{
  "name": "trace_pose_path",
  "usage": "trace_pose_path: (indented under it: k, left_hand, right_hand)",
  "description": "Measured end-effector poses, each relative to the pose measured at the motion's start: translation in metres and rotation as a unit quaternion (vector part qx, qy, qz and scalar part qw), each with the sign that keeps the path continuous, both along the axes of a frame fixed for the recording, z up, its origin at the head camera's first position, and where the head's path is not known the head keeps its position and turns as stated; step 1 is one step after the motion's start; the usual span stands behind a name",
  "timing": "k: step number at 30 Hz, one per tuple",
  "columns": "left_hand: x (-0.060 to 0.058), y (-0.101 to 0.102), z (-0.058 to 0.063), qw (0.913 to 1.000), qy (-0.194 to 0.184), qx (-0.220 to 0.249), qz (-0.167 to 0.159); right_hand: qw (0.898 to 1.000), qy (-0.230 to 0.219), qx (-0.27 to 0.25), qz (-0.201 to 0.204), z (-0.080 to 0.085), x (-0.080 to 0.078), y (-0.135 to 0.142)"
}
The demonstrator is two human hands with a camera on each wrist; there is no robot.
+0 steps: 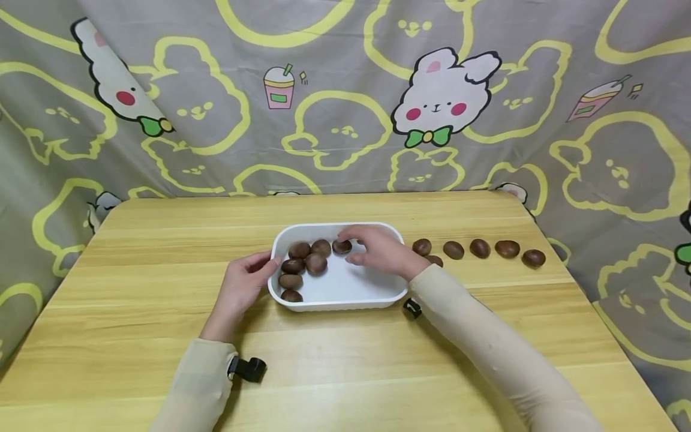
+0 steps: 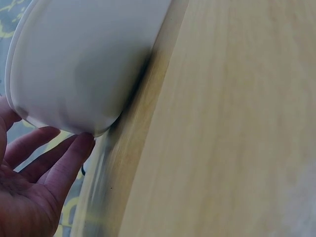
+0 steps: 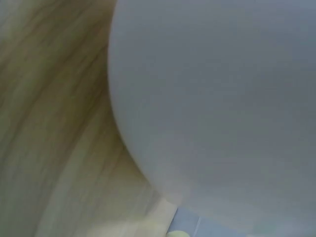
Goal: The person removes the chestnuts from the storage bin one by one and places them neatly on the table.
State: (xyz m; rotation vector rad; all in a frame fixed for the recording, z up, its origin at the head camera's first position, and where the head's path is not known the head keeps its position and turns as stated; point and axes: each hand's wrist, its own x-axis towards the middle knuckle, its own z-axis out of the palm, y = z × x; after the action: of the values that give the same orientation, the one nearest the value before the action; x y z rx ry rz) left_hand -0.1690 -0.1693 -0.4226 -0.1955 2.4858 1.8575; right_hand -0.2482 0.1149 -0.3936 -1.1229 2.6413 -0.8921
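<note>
A white plastic tray [image 1: 345, 294] sits on the wooden table with several brown chestnuts [image 1: 316, 263] grouped in its left part. My left hand [image 1: 245, 282] grips the tray's left end, thumb over the rim; in the left wrist view its fingertips [image 2: 81, 140] touch the outer wall. My right hand [image 1: 380, 249] reaches over the right side into the tray, thumb and fingers spread apart. Just beyond those fingertips lies one chestnut [image 1: 342, 246] by the back wall. In the right wrist view the tray wall [image 3: 207, 113] fills most of the picture and the hand is hidden.
To the right of the tray, more chestnuts [image 1: 480, 248] lie on the table [image 1: 335, 372] in a loose row, one partly hidden behind the right wrist. A patterned curtain [image 1: 335, 72] hangs behind the table. Black camera straps [image 1: 248, 369] are worn on both wrists.
</note>
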Motion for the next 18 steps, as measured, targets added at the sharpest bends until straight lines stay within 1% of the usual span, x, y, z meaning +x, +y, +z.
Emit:
trace_pose_path:
  k: [9, 15, 18]
  left_hand:
    - [-0.0017, 0.0001, 0.0009, 1.0, -0.001, -0.009, 0.001]
    - [-0.002, -0.0003, 0.0007, 0.9999, -0.008, -0.012, 0.003]
    - [-0.0015, -0.0003, 0.0005, 0.9998, -0.005, -0.018, 0.001]
  right_hand:
    - [0.999, 0.024, 0.04, 0.015, -0.0046, -0.0013, -0.0059]
    - [0.999, 0.027, 0.046, 0.005, -0.007, 0.0001, -0.0059]
    - [0.999, 0.025, 0.048, -0.002, -0.0082, 0.0005, -0.0051]
